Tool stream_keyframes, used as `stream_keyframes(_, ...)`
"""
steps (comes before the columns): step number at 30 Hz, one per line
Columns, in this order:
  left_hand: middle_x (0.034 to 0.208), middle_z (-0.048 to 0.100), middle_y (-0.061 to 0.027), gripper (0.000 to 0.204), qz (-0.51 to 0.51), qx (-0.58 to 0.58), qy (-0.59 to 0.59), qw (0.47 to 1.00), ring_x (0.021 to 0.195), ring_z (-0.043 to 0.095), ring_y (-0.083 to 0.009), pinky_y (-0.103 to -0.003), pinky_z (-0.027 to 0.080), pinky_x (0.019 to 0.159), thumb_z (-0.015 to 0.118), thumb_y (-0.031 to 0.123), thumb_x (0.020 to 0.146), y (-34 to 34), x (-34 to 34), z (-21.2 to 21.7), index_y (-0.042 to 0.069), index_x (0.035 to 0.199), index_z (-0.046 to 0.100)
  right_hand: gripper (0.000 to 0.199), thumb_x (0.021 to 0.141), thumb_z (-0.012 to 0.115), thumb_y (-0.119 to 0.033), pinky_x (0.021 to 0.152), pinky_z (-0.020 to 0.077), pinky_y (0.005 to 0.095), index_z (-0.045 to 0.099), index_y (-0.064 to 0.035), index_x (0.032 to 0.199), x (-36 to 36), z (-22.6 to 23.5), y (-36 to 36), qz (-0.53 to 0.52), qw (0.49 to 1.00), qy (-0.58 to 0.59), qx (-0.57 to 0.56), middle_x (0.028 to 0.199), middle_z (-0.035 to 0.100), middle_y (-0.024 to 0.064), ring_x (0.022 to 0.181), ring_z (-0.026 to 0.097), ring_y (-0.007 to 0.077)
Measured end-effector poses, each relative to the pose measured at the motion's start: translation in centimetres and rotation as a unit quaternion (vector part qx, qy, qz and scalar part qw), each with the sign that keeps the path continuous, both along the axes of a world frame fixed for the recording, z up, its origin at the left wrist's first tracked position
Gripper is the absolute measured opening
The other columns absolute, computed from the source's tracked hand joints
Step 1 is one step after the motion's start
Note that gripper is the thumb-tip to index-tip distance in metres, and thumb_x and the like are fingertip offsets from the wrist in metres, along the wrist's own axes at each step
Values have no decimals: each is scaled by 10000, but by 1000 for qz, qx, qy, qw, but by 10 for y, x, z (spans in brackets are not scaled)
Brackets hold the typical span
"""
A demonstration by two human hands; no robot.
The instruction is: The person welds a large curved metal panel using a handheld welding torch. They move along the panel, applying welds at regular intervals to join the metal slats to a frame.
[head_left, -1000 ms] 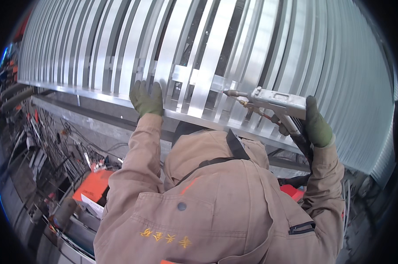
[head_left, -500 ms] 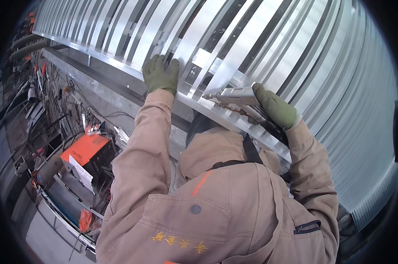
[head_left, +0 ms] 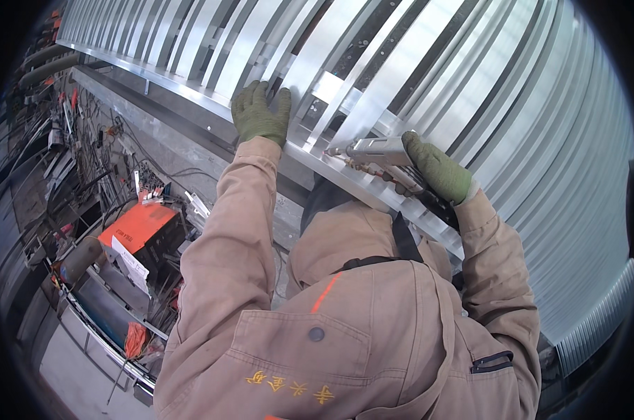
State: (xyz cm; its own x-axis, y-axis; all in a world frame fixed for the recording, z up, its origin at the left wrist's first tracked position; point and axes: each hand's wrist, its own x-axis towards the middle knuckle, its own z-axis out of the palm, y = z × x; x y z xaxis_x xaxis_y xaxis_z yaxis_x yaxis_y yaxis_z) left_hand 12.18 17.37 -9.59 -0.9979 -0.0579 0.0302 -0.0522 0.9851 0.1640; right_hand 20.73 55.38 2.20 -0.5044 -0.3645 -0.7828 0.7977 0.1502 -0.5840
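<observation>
The right hand in an olive-green glove is clamped on a gun-shaped silver-grey metal tool, its palm and fingers wrapped around the rear end. The tool lies over the near ends of a wide row of long, shiny silver metal slats, its narrow nose pointing left, close to a flat silver metal edge strip – whether the tip touches metal is too small to tell. Small brass-coloured fittings run along the underside of the tool.

The left hand in a matching olive-green glove lies palm down at the near ends of the slats, to the left of the tool's nose and well apart from the right hand. Its fingers are extended and the thumb stands away from them; it is clamped on nothing visible.

The slats run side by side away from the person, with dark gaps between several of them. Both arms wear the sleeves of a tan work jacket, crossed by a black strap. At lower left stands a box with an orange top – a white sheet leans against it, and a crumpled orange cloth lies nearer.
</observation>
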Motion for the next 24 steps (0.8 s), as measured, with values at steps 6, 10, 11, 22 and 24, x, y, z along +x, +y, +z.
stream_keyframes(6, 1529, 717, -122, 657, -1, 2, -5, 1000, 1505, 552, -334, -481, 382, 1326, 740, 611, 1030, 2, 0, 3, 81, 1417, 779, 871, 1196, 425, -718, 693, 607, 328, 829, 50, 1262, -3, 5, -3, 8, 999, 26, 20, 892, 791, 100, 733, 719, 171)
stream_keyframes(10, 1523, 722, -121, 652, 3, 1, -6, 1000, 1499, 558, -334, -482, 385, 1325, 742, 610, 1029, 2, 0, 2, 83, 1411, 784, 860, 1197, 429, -714, 719, 605, 339, 831, 43, 1267, -2, -1, -1, 8, 1000, 5, -1, 891, 791, 105, 753, 724, 175)
stream_keyframes(11, 1522, 724, -120, 650, 4, 2, -6, 1000, 1497, 560, -334, -482, 386, 1324, 742, 609, 1029, 2, 0, 1, 83, 1409, 786, 860, 1197, 428, -714, 729, 605, 342, 832, 42, 1268, -1, -4, 1, 17, 1000, 23, 1, 894, 792, 107, 761, 727, 177)
stream_keyframes(22, 1544, 709, -132, 674, 5, 6, -24, 1000, 1518, 572, -324, -510, 320, 1365, 700, 630, 1048, 1, -2, 1, 78, 1429, 769, 850, 1196, 434, -716, 723, 590, 352, 834, 33, 1223, -3, 4, -1, 37, 999, 14, -1, 897, 778, 106, 766, 721, 181)
stream_keyframes(24, 1570, 691, -140, 696, 9, 16, -43, 999, 1545, 562, -317, -523, 273, 1396, 676, 640, 1059, 2, -3, 4, 70, 1450, 754, 851, 1197, 432, -717, 718, 589, 348, 835, 33, 1210, -3, 8, -2, 36, 999, 19, -2, 887, 776, 99, 765, 721, 176)
